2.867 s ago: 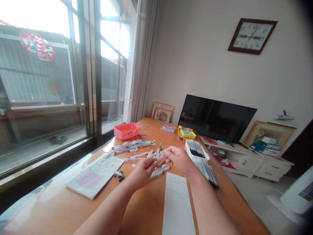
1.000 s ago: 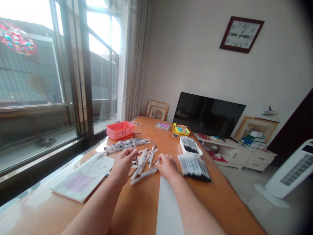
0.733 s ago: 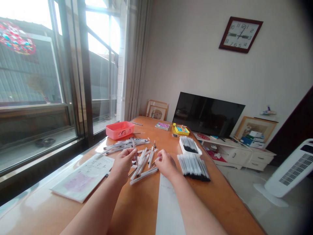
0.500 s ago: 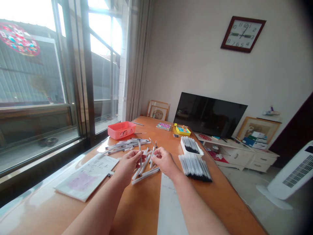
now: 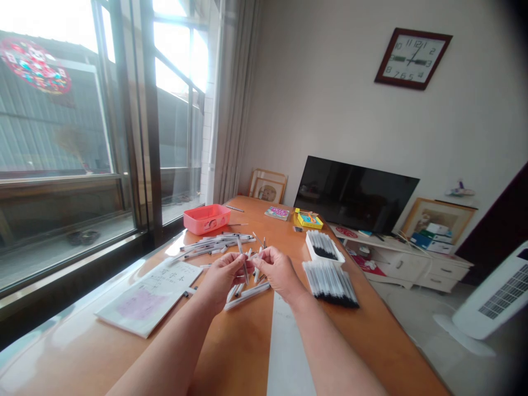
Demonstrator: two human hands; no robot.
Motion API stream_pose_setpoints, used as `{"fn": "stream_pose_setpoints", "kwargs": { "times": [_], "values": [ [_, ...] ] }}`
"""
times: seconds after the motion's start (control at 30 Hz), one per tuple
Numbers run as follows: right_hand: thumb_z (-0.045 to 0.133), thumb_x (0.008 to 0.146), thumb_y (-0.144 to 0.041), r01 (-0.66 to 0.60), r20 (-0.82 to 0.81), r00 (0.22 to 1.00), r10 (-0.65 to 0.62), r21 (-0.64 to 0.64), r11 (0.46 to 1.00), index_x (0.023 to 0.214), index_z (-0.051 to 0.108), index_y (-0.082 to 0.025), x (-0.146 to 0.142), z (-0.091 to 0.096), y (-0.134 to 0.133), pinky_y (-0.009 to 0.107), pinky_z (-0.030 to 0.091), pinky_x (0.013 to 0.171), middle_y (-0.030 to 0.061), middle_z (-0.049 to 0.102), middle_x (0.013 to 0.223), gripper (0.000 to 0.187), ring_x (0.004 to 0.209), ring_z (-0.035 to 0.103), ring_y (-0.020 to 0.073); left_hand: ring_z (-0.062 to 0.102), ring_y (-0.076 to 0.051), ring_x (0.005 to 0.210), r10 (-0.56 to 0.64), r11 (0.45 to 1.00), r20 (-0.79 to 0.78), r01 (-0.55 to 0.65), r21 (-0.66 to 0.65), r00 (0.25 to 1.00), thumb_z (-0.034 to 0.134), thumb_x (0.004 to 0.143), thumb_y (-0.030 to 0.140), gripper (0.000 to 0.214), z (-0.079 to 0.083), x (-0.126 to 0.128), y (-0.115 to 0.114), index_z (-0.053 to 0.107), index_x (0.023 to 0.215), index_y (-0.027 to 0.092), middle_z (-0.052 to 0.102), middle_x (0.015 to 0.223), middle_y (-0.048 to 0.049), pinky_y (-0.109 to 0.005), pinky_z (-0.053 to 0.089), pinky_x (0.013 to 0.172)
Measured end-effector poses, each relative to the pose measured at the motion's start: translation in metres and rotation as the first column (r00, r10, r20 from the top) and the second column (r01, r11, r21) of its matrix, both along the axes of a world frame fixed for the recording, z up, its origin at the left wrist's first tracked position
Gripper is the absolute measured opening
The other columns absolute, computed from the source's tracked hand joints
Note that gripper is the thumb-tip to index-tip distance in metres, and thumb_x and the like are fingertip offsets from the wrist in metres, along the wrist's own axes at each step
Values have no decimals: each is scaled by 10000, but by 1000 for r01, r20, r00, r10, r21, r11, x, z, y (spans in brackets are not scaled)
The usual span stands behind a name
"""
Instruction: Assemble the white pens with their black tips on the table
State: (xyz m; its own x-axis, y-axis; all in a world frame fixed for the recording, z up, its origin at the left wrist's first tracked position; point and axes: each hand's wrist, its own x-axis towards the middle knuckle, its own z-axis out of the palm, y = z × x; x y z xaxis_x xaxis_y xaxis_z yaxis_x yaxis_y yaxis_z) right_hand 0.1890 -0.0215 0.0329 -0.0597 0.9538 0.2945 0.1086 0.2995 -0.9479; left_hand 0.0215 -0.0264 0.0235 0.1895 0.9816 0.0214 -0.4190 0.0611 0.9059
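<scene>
The counter [image 5: 231,352] bears a notebook [image 5: 150,300] left of the white tray [image 5: 339,257] and nearer the person than it, and a red box [image 5: 198,224] left of it, slightly farther back. Also left of the tray, the right hand [image 5: 278,269] has thumb and finger together, contents unclear, just beside the left hand [image 5: 225,275], which pinches a steeply tilted pen [image 5: 240,245].
</scene>
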Motion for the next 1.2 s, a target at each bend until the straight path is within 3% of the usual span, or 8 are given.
{"fn": "stream_pose_setpoints", "kwargs": {
  "times": [0.13, 0.23, 0.37, 0.67, 0.93, 1.2],
  "values": [
    [723, 761, -405, -63, 12, 998, 64, -40, 997, 851, 597, -196, 3, 1, -1, 228, 472, 549, -23, 630, 735, 260, 604, 553, 115, 710, -171, 774, 138, 990, 92, -133, -52, 986, 766, 800, 337, 248, 5, -4, 3, 617, 874, 153, 750, 920, -117, -239, 521, 642],
    [714, 752, -357, -153, 109, 981, 159, -64, 986, 828, 661, -168, 2, 0, -1, 232, 449, 607, -12, 648, 741, 211, 650, 565, 119, 725, -179, 793, 212, 977, 150, -204, -65, 966, 738, 826, 277, 189, 7, -7, 6, 602, 878, 155, 750, 926, -116, -249, 549, 660],
    [706, 743, -317, -165, 217, 958, 186, -111, 980, 804, 708, -155, -1, 0, -4, 218, 359, 555, -41, 573, 633, 174, 578, 472, 94, 739, -187, 831, 270, 962, 188, -258, -83, 944, 711, 847, 224, 144, 8, -8, 8, 588, 872, 154, 750, 920, -121, -241, 564, 684],
    [706, 781, -383, -220, 196, 948, 250, -163, 962, 767, 722, -155, -5, 8, -15, 213, 306, 479, -17, 550, 596, 230, 523, 435, 94, 739, -189, 841, 249, 968, 218, -237, -81, 943, 738, 830, 233, 180, 8, -8, 7, 582, 879, 156, 751, 932, -122, -247, 563, 689],
    [709, 764, -331, -248, 113, 957, 267, -162, 955, 765, 695, -147, -10, 11, -16, 223, 367, 555, -39, 558, 608, 185, 548, 475, 91, 726, -166, 806, 196, 980, 196, -183, -84, 961, 726, 843, 238, 198, 4, -3, 5, 542, 858, 169, 743, 911, -95, -236, 546, 685],
    [738, 743, -377, -133, 89, 985, 147, -146, 980, 804, 683, -153, -7, 7, -13, 235, 384, 606, -22, 610, 674, 239, 613, 507, 110, 667, -122, 673, 204, 979, 102, -200, -49, 974, 798, 766, 343, 329, 5, -1, 3, 523, 841, 180, 737, 869, -59, -228, 504, 633]
  ]
}}
